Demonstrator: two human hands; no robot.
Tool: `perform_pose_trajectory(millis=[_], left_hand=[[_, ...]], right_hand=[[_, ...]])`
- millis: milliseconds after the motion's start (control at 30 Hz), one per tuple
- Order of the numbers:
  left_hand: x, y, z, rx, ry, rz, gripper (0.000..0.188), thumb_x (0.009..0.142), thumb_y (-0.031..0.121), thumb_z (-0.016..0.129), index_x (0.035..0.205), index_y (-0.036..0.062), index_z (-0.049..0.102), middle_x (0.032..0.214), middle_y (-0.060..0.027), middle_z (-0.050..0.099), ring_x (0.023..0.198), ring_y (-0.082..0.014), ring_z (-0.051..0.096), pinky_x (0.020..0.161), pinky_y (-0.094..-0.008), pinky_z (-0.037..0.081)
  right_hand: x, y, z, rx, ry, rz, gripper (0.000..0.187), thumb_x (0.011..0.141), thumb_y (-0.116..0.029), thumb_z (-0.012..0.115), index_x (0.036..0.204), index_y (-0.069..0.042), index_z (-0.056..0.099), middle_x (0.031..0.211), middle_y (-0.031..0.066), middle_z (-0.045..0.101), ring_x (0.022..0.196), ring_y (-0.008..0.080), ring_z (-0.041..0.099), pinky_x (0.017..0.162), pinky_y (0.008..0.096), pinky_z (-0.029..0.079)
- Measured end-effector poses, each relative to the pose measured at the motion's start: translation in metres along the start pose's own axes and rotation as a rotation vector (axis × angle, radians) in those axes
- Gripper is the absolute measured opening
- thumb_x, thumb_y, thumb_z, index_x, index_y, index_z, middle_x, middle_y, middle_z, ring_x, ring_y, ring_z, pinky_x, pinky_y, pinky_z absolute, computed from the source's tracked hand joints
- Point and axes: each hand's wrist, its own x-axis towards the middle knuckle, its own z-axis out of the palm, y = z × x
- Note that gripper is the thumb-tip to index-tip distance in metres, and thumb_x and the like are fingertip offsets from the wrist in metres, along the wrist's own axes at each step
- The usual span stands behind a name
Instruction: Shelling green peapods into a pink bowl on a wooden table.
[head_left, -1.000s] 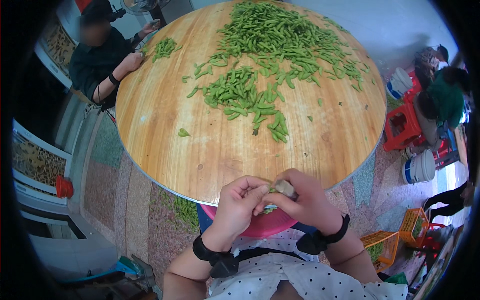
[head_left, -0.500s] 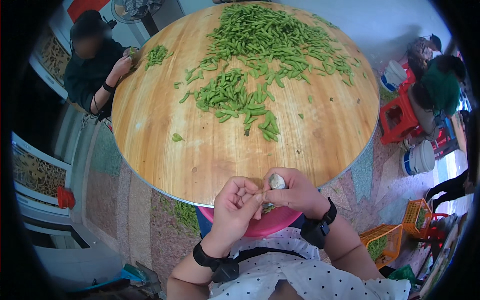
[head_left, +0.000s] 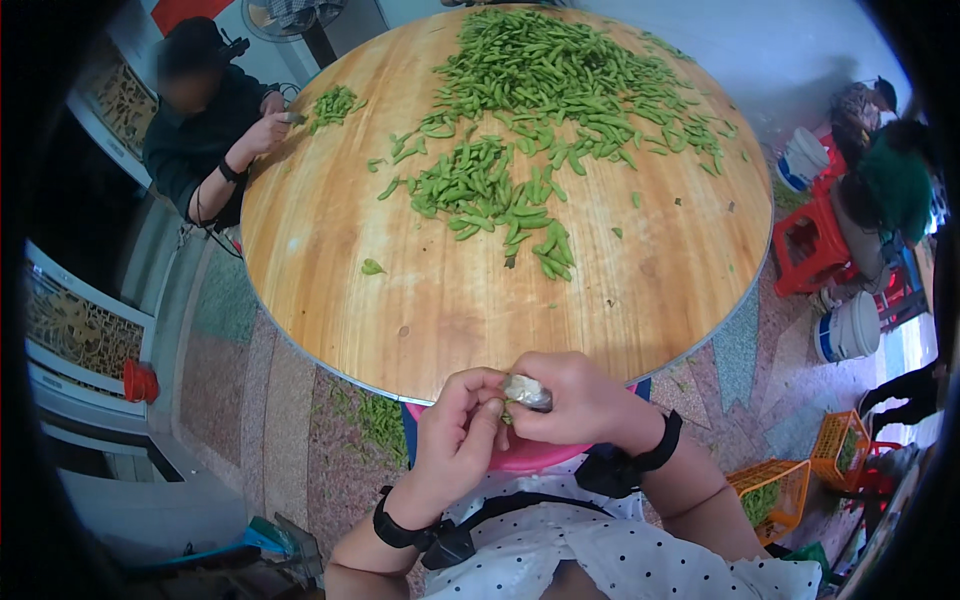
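Over a pink basin, below the table's near edge, my two hands meet at the fingertips. My left hand is closed, pinching an edamame pod of which only a bit of green shows. My right hand is closed against it, with a small whitish-grey piece between thumb and forefinger; whether it is held or worn on a finger I cannot tell. Beyond my hands, green edamame pods lie in a big heap, with a smaller pile nearer me.
The round wooden table fills the middle. At its left side a co-worker's hand works beside a small pod pile. Right of the table stand a red stool, a white bucket and orange crates. Green scraps litter the floor.
My hands have shifted slightly left and come closer together, the whitish-grey piece now tilted toward my left fingertips. The co-worker's hand has moved down to the table. My view has turned slightly.
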Motion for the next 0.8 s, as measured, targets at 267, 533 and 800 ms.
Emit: perform_pose_trajectory(millis=[267,533,800], left_hand=[[-0.007,-0.001,-0.004,0.351,0.050,0.179,0.030,0.083,-0.006,0.048,0.112,-0.0001,0.041,0.085,-0.0075,0.056,0.070,-0.0073,0.055,0.059,-0.0191,0.046],[-0.012,-0.006,-0.009,0.306,0.076,0.224,0.031,0.081,-0.005,0.052,0.110,0.0001,0.043,0.081,-0.0080,0.058,0.065,-0.0079,0.056,0.054,-0.0203,0.046],[-0.035,-0.009,-0.104,0.407,0.624,0.005,0.008,0.084,0.002,0.051,0.089,0.0013,0.057,0.074,-0.0028,0.059,0.058,-0.0073,0.052,0.050,-0.0212,0.043]], right_hand=[[0.002,-0.012,0.015,-0.197,0.093,-0.108,0.019,0.068,-0.012,0.059,0.072,0.004,0.049,0.064,0.0217,0.053,0.060,0.0386,0.055,0.054,0.0429,0.044],[0.001,-0.011,0.010,-0.040,0.078,0.050,0.017,0.067,-0.012,0.060,0.077,0.001,0.054,0.062,0.0185,0.053,0.060,0.0345,0.055,0.054,0.0376,0.043],[-0.026,-0.005,-0.023,-0.047,-0.093,0.091,0.019,0.078,-0.017,0.061,0.089,-0.002,0.056,0.074,0.0117,0.057,0.063,0.0222,0.055,0.060,0.0314,0.045]])
